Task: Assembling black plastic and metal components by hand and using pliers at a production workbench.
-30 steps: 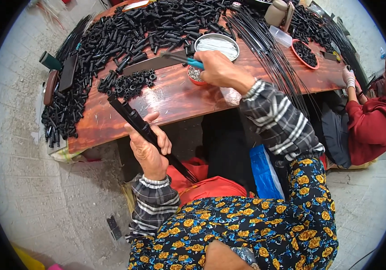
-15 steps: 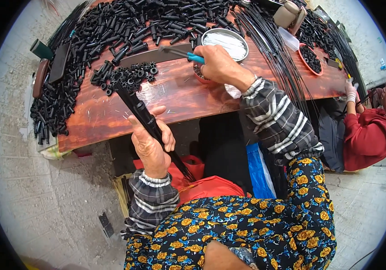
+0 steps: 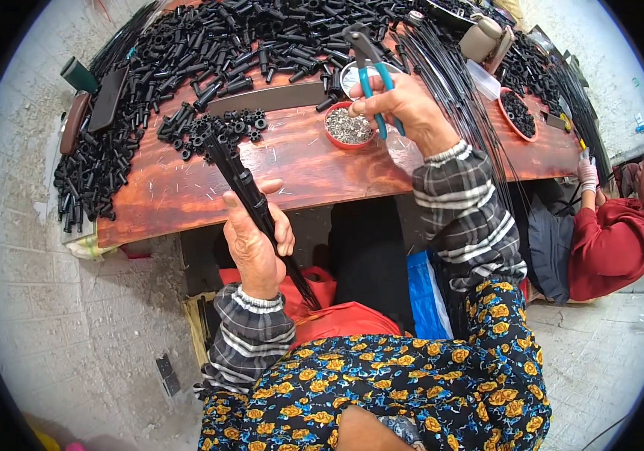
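My left hand [image 3: 250, 237] is closed around a slanting bundle of thin black rods with black sleeve-like fittings [image 3: 244, 188]. The bundle's upper end leans over the table's front edge; its lower end reaches down to my lap. Held up over the table, my right hand [image 3: 412, 113] grips pliers with blue handles [image 3: 367, 64], jaws pointing away from me. Just left of that hand stands a small red bowl [image 3: 332, 140] full of tiny metal pieces. Behind the pliers, a round metal dish [image 3: 349, 73] is partly hidden.
Black tubular parts [image 3: 209, 52] are heaped across the table's far side. Small black rings [image 3: 239, 124] lie nearer, beside a flat metal bar [image 3: 277, 98]. Long black rods [image 3: 457, 98] and a red dish of black pieces [image 3: 535, 137] are to the right. A person in red [image 3: 615, 240] sits there.
My right hand has drawn back and turned, swinging the pliers from sideways to upright and uncovering the red bowl. It now covers much of the metal dish. My left hand stays nearly still.
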`<action>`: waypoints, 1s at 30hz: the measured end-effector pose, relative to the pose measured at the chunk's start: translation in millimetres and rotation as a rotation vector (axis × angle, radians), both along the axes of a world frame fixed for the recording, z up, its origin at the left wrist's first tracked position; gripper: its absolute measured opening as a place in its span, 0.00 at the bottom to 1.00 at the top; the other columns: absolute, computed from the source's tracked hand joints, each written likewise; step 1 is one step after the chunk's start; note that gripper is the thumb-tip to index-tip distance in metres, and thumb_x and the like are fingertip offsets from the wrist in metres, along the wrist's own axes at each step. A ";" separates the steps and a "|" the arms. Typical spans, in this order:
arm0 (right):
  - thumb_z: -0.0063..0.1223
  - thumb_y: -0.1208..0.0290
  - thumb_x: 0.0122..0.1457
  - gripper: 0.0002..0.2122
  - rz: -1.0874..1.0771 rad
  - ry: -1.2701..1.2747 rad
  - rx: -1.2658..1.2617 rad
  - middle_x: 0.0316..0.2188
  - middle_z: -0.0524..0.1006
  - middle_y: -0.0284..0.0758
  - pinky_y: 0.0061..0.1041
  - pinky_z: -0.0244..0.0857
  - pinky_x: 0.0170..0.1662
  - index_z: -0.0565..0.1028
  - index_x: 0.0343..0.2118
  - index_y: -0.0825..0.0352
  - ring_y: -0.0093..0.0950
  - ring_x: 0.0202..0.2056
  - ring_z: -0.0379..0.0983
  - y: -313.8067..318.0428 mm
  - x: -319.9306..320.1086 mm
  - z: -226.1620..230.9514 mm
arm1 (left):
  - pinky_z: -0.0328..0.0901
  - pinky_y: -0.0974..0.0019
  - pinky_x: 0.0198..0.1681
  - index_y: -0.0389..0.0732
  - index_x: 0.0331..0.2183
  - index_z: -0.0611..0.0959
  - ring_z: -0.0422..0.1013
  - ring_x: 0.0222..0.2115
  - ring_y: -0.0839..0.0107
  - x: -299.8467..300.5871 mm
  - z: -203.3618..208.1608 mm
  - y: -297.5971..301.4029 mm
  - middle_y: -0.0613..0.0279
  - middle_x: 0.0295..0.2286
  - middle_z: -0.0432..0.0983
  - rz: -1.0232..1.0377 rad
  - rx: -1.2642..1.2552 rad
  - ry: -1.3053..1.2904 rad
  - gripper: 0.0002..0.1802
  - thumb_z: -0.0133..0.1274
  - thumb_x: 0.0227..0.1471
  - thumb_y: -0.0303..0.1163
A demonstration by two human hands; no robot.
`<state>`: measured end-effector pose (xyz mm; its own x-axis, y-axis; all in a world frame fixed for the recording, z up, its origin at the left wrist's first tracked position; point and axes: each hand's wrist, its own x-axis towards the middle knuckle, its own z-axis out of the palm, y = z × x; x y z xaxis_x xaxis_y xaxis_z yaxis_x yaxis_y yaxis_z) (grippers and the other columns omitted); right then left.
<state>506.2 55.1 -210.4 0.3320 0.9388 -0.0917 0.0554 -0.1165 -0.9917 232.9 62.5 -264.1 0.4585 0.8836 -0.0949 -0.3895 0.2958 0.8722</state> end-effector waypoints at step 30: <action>0.59 0.81 0.51 0.14 0.074 0.388 0.398 0.34 0.77 0.38 0.19 0.72 0.29 0.72 0.42 0.70 0.27 0.32 0.79 -60.0 -140.5 -16.8 | 0.50 0.75 0.09 0.29 0.44 0.72 0.54 0.07 0.80 1.6 15.8 -22.9 0.68 0.11 0.62 0.006 0.032 0.026 0.43 0.33 0.57 0.66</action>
